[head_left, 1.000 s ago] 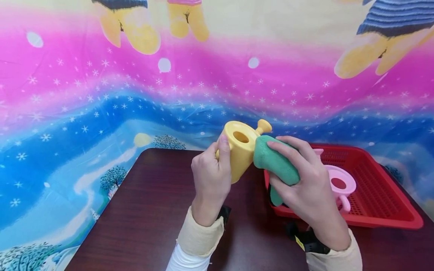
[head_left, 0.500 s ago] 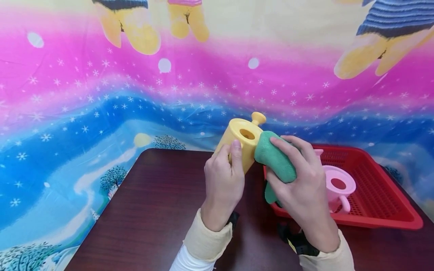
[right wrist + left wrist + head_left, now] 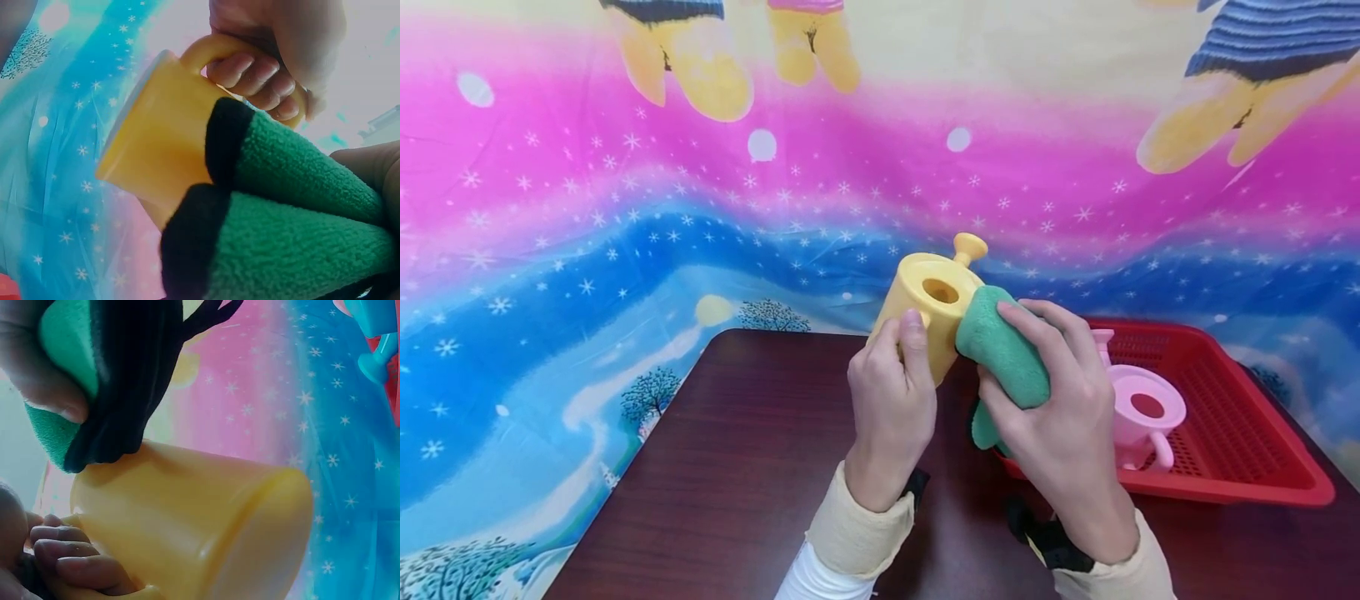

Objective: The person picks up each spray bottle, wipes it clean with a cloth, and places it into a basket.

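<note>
A yellow toy watering can [image 3: 917, 308] is held tilted above the table, its round top hole and short spout showing in the head view. My left hand [image 3: 891, 408] grips it by the handle [image 3: 215, 50], fingers curled through the loop in the right wrist view. A folded cloth [image 3: 1007, 346], green on one face and black on the other, is in my right hand [image 3: 1067, 417]. Fingers and thumb pinch the cloth, and its black side [image 3: 125, 394] touches the can's side wall in the left wrist view.
On the right of the dark wooden table [image 3: 737, 467] stands a red plastic basket [image 3: 1300, 467]. A pink toy watering can [image 3: 1142, 408] sits in it. Something light blue [image 3: 378, 356] shows at the left wrist view's corner. A printed snow-scene cloth [image 3: 625, 208] hangs behind the table.
The watering can has risen slightly and swung, its spout now higher and further left. My left hand has shifted right, while my right hand and the cloth have moved a little left.
</note>
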The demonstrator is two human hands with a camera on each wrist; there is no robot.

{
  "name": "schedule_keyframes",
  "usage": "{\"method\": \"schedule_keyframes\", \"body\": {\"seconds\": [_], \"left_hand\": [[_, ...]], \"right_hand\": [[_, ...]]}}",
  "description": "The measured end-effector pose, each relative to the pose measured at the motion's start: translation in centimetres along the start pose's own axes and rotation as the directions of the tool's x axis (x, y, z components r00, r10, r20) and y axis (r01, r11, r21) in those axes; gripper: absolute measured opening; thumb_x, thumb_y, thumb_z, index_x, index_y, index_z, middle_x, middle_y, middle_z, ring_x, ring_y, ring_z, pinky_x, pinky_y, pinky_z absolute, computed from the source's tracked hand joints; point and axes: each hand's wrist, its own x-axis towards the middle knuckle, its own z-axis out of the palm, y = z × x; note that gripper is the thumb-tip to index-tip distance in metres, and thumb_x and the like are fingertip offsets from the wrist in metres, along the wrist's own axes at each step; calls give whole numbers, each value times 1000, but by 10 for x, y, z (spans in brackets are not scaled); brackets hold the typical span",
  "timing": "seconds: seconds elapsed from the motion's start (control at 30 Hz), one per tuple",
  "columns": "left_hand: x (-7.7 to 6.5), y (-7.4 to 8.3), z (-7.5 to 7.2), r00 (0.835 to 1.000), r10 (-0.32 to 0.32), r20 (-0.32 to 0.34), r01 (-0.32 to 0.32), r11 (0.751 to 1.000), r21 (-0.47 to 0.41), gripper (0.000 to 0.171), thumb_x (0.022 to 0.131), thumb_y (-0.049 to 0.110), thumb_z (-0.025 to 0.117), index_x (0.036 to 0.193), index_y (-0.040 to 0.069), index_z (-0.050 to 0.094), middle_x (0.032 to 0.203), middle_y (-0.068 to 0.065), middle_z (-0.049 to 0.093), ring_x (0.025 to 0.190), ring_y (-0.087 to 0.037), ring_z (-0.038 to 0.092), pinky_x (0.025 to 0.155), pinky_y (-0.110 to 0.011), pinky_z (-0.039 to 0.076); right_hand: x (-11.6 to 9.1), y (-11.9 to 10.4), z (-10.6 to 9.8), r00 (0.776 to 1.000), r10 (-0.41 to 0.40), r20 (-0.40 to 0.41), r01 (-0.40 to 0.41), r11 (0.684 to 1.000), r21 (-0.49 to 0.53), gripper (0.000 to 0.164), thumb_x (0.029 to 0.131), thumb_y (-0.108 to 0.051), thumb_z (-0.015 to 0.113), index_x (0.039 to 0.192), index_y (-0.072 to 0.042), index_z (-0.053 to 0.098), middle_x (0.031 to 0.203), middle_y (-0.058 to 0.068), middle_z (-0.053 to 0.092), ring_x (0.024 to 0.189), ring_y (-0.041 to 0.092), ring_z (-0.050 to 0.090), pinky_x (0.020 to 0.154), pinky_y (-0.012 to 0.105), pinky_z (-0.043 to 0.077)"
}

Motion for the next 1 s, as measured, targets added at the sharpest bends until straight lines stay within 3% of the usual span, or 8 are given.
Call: {"method": "schedule_keyframes", "body": {"seconds": [0.2, 0.4, 0.5, 0.6, 0.7, 0.8, 0.9, 1.0], "left_hand": [[0, 1, 1, 997, 26, -72, -30, 998, -54, 39, 107, 16, 50, 69, 8, 46, 61, -3, 39, 54, -15, 44, 49, -24, 38], [-3, 6, 5, 995, 35, -98, -48, 991, -126, 34, 108, 19, 49, 76, 6, 50, 65, -4, 45, 58, -15, 48, 53, -23, 41], [-3, 8, 7, 993, 52, -102, -68, 985, -161, 32, 108, 20, 48, 80, 5, 51, 67, -3, 44, 58, -14, 45, 54, -24, 40], [-3, 9, 7, 990, 67, -123, -88, 980, -176, 32, 109, 20, 48, 82, 4, 52, 67, -4, 43, 58, -14, 43, 55, -25, 39], [-2, 9, 6, 987, 71, -143, -98, 977, -189, 32, 109, 21, 47, 82, 4, 53, 69, -4, 48, 59, -14, 47, 55, -26, 41], [-2, 9, 5, 987, 61, -150, -95, 969, -227, 33, 109, 22, 46, 83, 4, 55, 71, -5, 52, 62, -16, 49, 57, -26, 43], [-2, 11, 4, 988, 20, -151, -67, 948, -310, 34, 110, 21, 44, 83, 3, 55, 70, -7, 51, 62, -18, 50, 58, -27, 43], [-2, 13, 1, 987, -40, -158, -29, 911, -412, 38, 111, 21, 41, 83, 0, 54, 71, -10, 51, 65, -21, 51, 60, -28, 45]], "right_hand": [[-2, -3, 3, 996, -48, -72, 52, 997, 53, 64, 72, -5, 85, 132, -11, 67, 135, 16, 60, 124, 31, 58, 101, 24, 43], [-4, -3, 9, 996, -54, -67, 60, 994, 91, 63, 71, -3, 84, 132, -11, 67, 134, 17, 60, 124, 30, 58, 102, 18, 41], [-6, -3, 12, 999, -43, -29, 45, 996, 81, 66, 70, -2, 85, 133, -13, 66, 134, 15, 59, 123, 30, 58, 100, 24, 46], [-8, -3, 14, 999, -36, 16, 35, 997, 68, 70, 69, -1, 87, 134, -13, 65, 134, 15, 58, 123, 31, 58, 97, 38, 51], [-9, -4, 15, 998, -35, 54, 32, 998, 58, 74, 67, 0, 90, 135, -13, 64, 135, 15, 57, 122, 31, 58, 92, 51, 54], [-9, -4, 15, 997, -42, 69, 39, 998, 47, 76, 66, 0, 91, 135, -12, 64, 135, 15, 57, 120, 32, 59, 88, 56, 55], [-10, -4, 16, 996, -41, 83, 39, 999, 36, 77, 65, 0, 92, 135, -13, 64, 135, 15, 57, 118, 32, 59, 87, 57, 56], [-10, -5, 17, 995, -44, 94, 42, 999, 29, 78, 64, 1, 92, 135, -13, 64, 135, 14, 57, 118, 32, 59, 86, 57, 56]]}}
